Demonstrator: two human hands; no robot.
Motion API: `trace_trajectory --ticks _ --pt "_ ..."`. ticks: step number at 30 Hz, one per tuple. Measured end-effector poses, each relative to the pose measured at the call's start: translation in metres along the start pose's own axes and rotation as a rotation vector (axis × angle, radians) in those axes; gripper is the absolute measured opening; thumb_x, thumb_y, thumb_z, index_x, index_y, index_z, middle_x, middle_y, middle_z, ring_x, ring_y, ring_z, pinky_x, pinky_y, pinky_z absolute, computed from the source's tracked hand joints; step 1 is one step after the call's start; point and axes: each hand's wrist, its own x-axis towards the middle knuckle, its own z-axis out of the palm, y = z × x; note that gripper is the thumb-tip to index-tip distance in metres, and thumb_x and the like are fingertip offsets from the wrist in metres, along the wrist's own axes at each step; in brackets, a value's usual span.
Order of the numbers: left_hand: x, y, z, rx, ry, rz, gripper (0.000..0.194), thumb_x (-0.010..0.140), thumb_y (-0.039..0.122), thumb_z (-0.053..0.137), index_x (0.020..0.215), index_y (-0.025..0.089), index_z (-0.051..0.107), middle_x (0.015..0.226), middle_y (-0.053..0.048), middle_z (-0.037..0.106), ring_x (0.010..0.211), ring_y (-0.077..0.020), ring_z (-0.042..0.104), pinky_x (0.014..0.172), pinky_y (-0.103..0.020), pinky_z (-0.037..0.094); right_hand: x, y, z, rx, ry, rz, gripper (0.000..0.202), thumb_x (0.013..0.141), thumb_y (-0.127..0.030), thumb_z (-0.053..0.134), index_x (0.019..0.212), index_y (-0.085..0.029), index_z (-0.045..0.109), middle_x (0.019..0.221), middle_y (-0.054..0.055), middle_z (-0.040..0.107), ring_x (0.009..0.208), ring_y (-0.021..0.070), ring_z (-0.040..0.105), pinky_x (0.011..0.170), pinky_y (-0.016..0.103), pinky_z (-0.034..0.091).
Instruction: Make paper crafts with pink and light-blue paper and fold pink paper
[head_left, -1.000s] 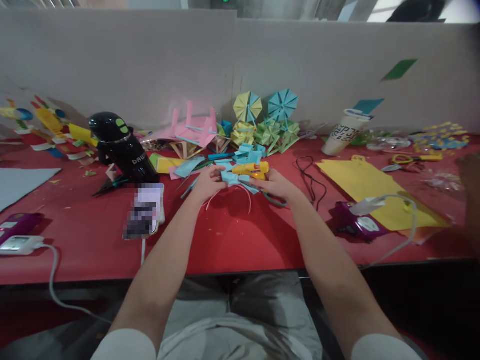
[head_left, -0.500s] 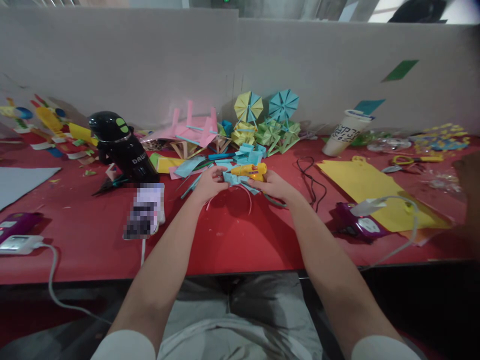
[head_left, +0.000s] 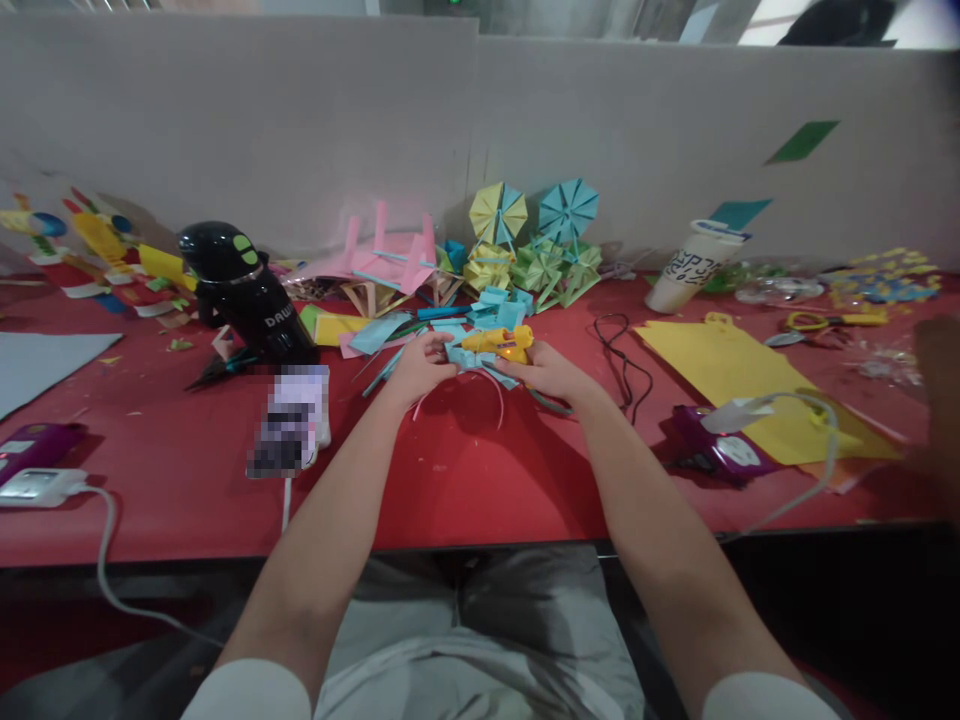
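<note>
My right hand (head_left: 555,372) is closed around the handle of a yellow hot glue gun (head_left: 491,341), its nozzle pointing left. Opposite it, my left hand (head_left: 421,368) pinches the light-blue folded paper (head_left: 466,360) right beneath the nozzle. Between the hands, thin pink curved strips (head_left: 501,402) hang down from this paper toward the table. Fingers and the glue gun hide part of the folded paper. Just behind lie more light-blue paper pieces (head_left: 501,308) and a blue pen-like stick (head_left: 442,313).
A black bottle (head_left: 244,295) and a phone (head_left: 291,420) are on the left. Folded paper umbrellas (head_left: 568,212) and pink paper (head_left: 390,262) line the back. To the right are a black cord (head_left: 622,365), yellow sheets (head_left: 705,365), a purple power socket (head_left: 712,445) and a paper cup (head_left: 696,267).
My hands, the glue gun and the blue paper stay nearly in place. At the far right edge, a blurred brown shape, perhaps another person's arm, has shifted slightly.
</note>
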Motion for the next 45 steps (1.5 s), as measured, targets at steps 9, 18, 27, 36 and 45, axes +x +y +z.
trace_trajectory --ticks 9,18,27,36,45 --pt "0.002 -0.006 0.0 -0.04 0.004 0.002 0.051 0.058 0.009 0.076 0.108 0.012 0.063 0.107 -0.011 0.065 0.095 -0.0182 0.065 0.098 -0.043 0.051 -0.003 -0.009 -0.001 -0.005 -0.038 -0.009 0.048 0.076 -0.06 0.063 0.093 -0.016 0.063 0.077 0.004 0.061 0.073 0.0191 0.055 0.067 0.032 0.047" --pt "0.002 -0.007 -0.002 -0.04 -0.006 0.019 0.053 0.058 0.007 0.073 0.109 0.012 0.062 0.104 -0.011 0.065 0.09 -0.0175 0.065 0.095 -0.043 0.052 -0.006 -0.014 -0.002 0.005 -0.065 0.002 0.047 0.076 -0.057 0.063 0.099 -0.016 0.064 0.086 0.007 0.065 0.08 0.0216 0.059 0.076 0.035 0.05" --pt "0.002 -0.006 -0.002 -0.022 -0.007 0.01 0.056 0.057 0.004 0.073 0.111 0.012 0.061 0.106 -0.01 0.065 0.085 -0.0146 0.066 0.089 -0.036 0.054 -0.006 -0.011 -0.002 0.026 -0.062 0.027 0.043 0.076 -0.052 0.067 0.101 -0.017 0.069 0.094 0.008 0.07 0.088 0.0253 0.062 0.083 0.038 0.051" --pt "0.002 0.001 -0.007 -0.01 0.094 -0.002 0.052 0.056 0.006 0.077 0.105 0.012 0.06 0.103 -0.01 0.067 0.09 -0.0181 0.067 0.091 -0.037 0.053 -0.008 -0.011 -0.008 0.023 -0.001 0.027 0.04 0.079 -0.044 0.069 0.109 -0.017 0.068 0.099 0.01 0.072 0.094 0.0276 0.064 0.086 0.042 0.053" --pt "0.012 -0.004 -0.016 -0.025 0.312 -0.041 0.049 0.057 0.005 0.074 0.103 0.015 0.057 0.096 -0.007 0.067 0.092 -0.0189 0.068 0.089 -0.035 0.055 -0.021 -0.014 -0.028 0.08 -0.197 0.079 0.043 0.068 -0.044 0.079 0.102 -0.019 0.07 0.102 0.008 0.073 0.095 0.0249 0.066 0.086 0.037 0.053"
